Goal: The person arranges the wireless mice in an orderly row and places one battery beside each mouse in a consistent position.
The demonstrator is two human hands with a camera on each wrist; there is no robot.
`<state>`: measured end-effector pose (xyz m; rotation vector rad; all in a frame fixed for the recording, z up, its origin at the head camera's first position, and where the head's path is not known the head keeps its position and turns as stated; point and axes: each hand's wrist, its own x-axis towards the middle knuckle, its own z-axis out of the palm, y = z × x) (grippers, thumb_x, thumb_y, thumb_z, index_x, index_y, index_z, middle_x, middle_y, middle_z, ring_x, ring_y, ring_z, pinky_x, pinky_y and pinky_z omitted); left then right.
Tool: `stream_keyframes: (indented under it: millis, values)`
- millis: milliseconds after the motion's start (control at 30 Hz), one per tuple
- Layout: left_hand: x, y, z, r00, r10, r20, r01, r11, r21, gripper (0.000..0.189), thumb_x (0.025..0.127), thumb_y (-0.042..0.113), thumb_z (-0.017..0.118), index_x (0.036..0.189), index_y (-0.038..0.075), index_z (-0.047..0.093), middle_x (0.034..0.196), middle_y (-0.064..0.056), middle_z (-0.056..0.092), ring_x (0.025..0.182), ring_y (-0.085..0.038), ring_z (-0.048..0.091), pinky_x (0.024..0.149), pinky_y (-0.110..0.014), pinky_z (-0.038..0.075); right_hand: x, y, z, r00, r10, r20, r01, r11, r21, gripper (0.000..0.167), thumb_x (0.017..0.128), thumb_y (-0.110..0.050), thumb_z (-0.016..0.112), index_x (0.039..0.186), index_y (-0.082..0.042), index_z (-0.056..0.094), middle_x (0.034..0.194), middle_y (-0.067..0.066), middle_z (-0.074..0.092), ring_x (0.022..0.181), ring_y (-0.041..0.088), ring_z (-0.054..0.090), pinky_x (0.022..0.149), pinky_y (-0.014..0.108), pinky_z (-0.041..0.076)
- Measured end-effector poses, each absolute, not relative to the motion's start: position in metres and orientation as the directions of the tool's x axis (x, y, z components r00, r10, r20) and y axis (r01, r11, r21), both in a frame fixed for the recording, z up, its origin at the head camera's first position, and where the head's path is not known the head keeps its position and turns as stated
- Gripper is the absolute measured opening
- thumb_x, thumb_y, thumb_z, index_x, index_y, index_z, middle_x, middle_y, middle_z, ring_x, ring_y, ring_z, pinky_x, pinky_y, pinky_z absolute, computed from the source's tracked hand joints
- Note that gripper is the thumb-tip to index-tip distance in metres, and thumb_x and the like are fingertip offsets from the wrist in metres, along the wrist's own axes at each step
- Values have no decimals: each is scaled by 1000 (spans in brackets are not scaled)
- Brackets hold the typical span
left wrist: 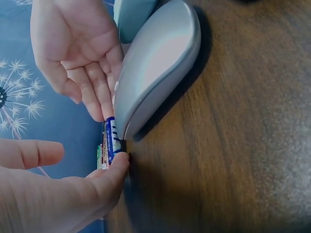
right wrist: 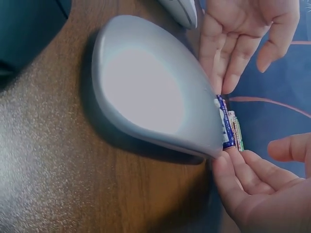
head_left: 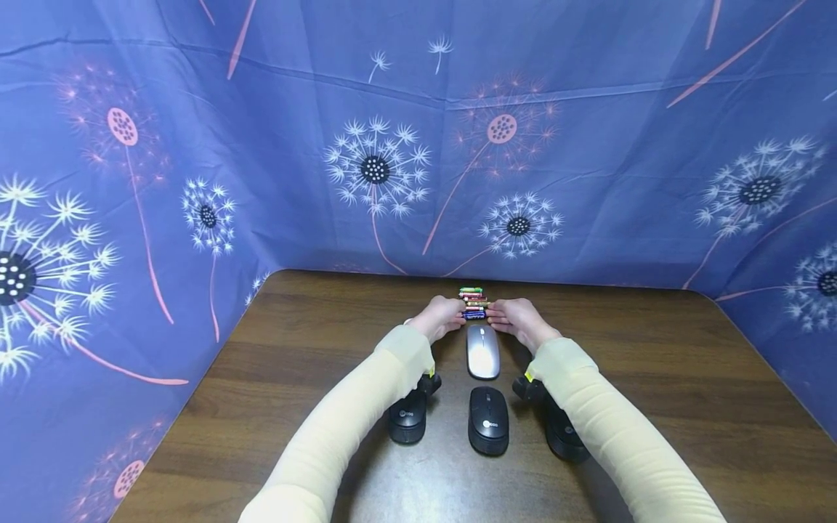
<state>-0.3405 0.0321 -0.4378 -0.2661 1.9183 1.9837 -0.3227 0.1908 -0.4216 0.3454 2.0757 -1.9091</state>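
Left hand [head_left: 442, 317] at nine o'clock, right hand [head_left: 520, 321] at three, both straight-fingered, flank several batteries [head_left: 476, 303]; one silver mouse [head_left: 483, 352], six.

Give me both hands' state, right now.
Left hand: open, fingers reaching the left ends of the batteries.
Right hand: open, fingers reaching their right ends.

Two arms [head_left: 343, 418] sleeved in pale-yellow fabric reach toward the far side — bare left hand [head_left: 442, 317] left, bare right hand [head_left: 519, 319] right — palms [left wrist: 87, 36] facing, fingers [left wrist: 83, 83] nearly straight.
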Motion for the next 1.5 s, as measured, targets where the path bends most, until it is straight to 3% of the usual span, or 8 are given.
stream_keyframes:
  millis: [167, 267, 433, 667, 933, 1300, 1433, 1500]
  values:
    - [-395, 39, -503, -930, 106, -351, -354, -13, 935, 23, 86, 7, 53, 106, -4, 51, 92, -15, 54, 71, -22, 61, 70, -32, 54, -320, 191, -416, -938, -51, -342, 338, 78, -938, 42, 98, -7, 41, 133, 15, 40, 116, 22, 63, 83, 14, 66, 95, 35, 48]
    - [-409, 38, -518, -932, 101, -349, -353, -28, 935, 20, 88, 12, 57, 103, -2, 53, 89, -13, 55, 70, -20, 62, 70, -32, 55, -318, 191, -412, -941, -70, -331, 329, 44, -943, 43, 97, -6, 44, 134, 15, 39, 106, 18, 67, 81, 15, 68, 92, 33, 50]
    - [-381, 28, -478, -936, 108, -334, -339, -28, 940, 17, 86, 5, 56, 100, -5, 57, 85, -15, 60, 70, -22, 64, 71, -34, 56, -317, 191, -406, -939, -100, -328, 331, -15, -943, 44, 96, -3, 46, 135, 15, 37, 91, 11, 68, 80, 16, 69, 88, 31, 52]
    - [-325, 13, -407, -940, 103, -324, -329, -36, 944, 24, 90, -2, 50, 111, -11, 54, 98, -19, 62, 73, -18, 64, 89, -36, 52, -316, 189, -399, -940, -123, -317, 325, -51, -944, 44, 96, -2, 47, 135, 16, 36, 89, 10, 67, 77, 16, 69, 82, 29, 55]
    - [-317, 3, -394, -948, 137, -288, -295, -39, 955, 32, 93, -1, 49, 122, -14, 51, 119, -28, 58, 103, -30, 64, 90, -33, 51, -313, 181, -392, -945, -124, -303, 312, -56, -948, 39, 96, 0, 47, 132, 16, 42, 93, 13, 66, 77, 15, 68, 83, 31, 54]
    - [-306, -7, -389, -997, 41, -61, -60, 36, 998, 19, 86, -6, 59, 104, -10, 66, 101, -24, 67, 82, -24, 69, 75, -30, 57, -309, 169, -378, -947, -145, -286, 295, -42, -955, 41, 94, 3, 48, 133, 16, 40, 110, 25, 60, 79, 13, 67, 85, 28, 53]
    - [-301, -13, -387, -999, 29, 28, 31, 93, 995, 18, 86, -6, 60, 101, -10, 67, 97, -26, 68, 80, -25, 70, 72, -29, 57, -308, 165, -372, -949, -162, -270, 280, -40, -959, 39, 93, 4, 50, 130, 17, 43, 110, 25, 61, 79, 15, 68, 86, 29, 52]
    - [-299, -16, -386, -998, 22, 54, 56, 117, 992, 17, 86, -5, 61, 100, -9, 68, 94, -24, 69, 78, -23, 70, 70, -27, 57, -308, 162, -370, -951, -173, -257, 268, -46, -962, 38, 93, 5, 50, 128, 18, 45, 99, 20, 65, 77, 17, 69, 86, 30, 52]
